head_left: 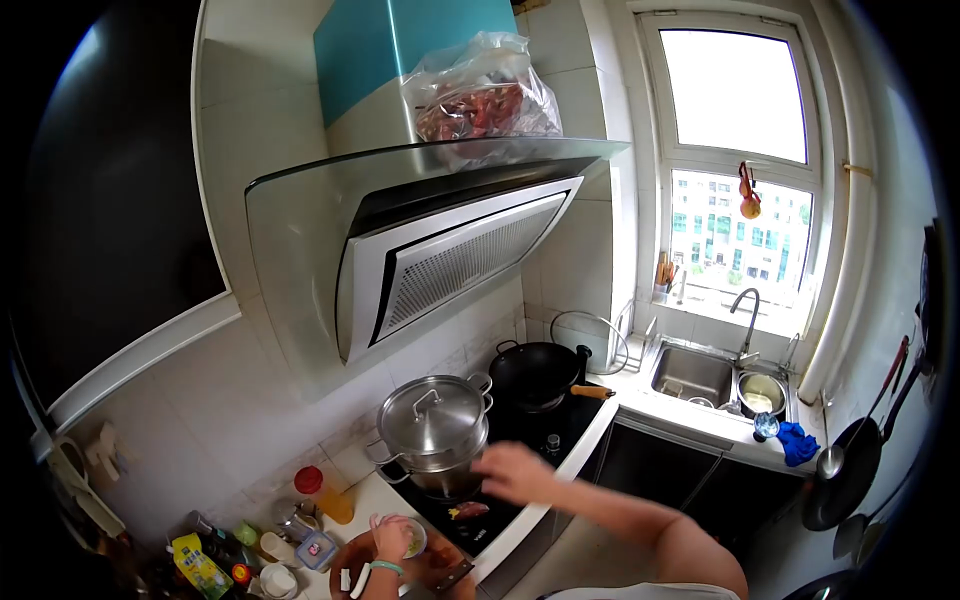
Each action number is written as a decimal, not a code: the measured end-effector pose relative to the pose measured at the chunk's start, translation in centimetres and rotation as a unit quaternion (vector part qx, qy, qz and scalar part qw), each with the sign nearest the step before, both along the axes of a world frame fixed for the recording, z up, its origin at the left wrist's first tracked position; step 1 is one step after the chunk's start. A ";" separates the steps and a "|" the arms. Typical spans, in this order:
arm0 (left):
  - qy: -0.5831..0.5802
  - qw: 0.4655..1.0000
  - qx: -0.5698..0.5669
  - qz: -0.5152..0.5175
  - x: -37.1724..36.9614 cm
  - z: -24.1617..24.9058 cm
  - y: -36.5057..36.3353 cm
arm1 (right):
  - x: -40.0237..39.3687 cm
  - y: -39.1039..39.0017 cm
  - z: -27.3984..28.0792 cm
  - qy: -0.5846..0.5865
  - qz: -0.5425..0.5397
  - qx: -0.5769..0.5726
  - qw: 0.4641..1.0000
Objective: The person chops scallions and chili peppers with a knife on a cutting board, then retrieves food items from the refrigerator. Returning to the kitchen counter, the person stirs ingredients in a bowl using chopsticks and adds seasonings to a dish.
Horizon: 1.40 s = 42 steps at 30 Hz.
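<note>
My left hand [391, 540], with a pale green band at the wrist, is closed on the rim of a small clear bowl [415, 541] with something green in it. The bowl is over a round wooden chopping board [437, 563]. On the board lie a knife [453, 576] and white pieces [359, 582]. My right hand [512, 474] reaches over the stove, close to the front of a steel steamer pot [432, 425] with its lid on. Its fingers point down and are blurred. Below it, a small reddish-brown thing [468, 511] lies on the black stove top.
A black wok [535, 372] with a wooden handle sits on the far burner. The range hood [460, 250] overhangs the stove. Bottles and jars, including a red-capped one [325, 495], crowd the left counter. The sink [690, 375] is beneath the window; pans [850, 470] hang at right.
</note>
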State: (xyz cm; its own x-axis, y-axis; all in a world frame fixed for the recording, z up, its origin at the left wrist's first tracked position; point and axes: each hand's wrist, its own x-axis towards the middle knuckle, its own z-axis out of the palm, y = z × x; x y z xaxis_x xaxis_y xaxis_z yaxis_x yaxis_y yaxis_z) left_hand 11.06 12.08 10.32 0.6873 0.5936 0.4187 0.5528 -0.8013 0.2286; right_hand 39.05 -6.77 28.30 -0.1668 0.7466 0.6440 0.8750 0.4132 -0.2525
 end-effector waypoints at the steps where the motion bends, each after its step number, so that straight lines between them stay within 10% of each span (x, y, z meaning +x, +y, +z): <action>1: -0.004 1.000 0.000 0.006 0.3 -0.7 0.3 | 2.4 -0.1 5.1 -0.016 -0.009 0.061 0.998; 7: -0.152 0.975 -0.051 0.156 2.4 3.9 -1.4 | 9.2 -3.8 35.4 -0.042 -0.037 0.418 0.907; 14: -0.194 0.957 -0.004 0.217 4.1 5.7 -2.9 | 12.0 5.9 58.2 -0.286 -0.078 0.328 0.897; 21: -0.257 0.931 -0.022 0.259 4.8 4.7 -6.4 | 5.4 8.9 59.4 -0.411 -0.402 -0.009 0.818; 25: -0.243 0.933 -0.039 0.262 4.3 4.4 -7.1 | 5.9 11.1 59.9 -0.473 -0.419 -0.030 0.775; 42: -0.249 0.949 -0.043 0.190 4.4 3.0 -5.0 | 7.7 12.3 61.3 -0.201 -0.318 -0.206 0.903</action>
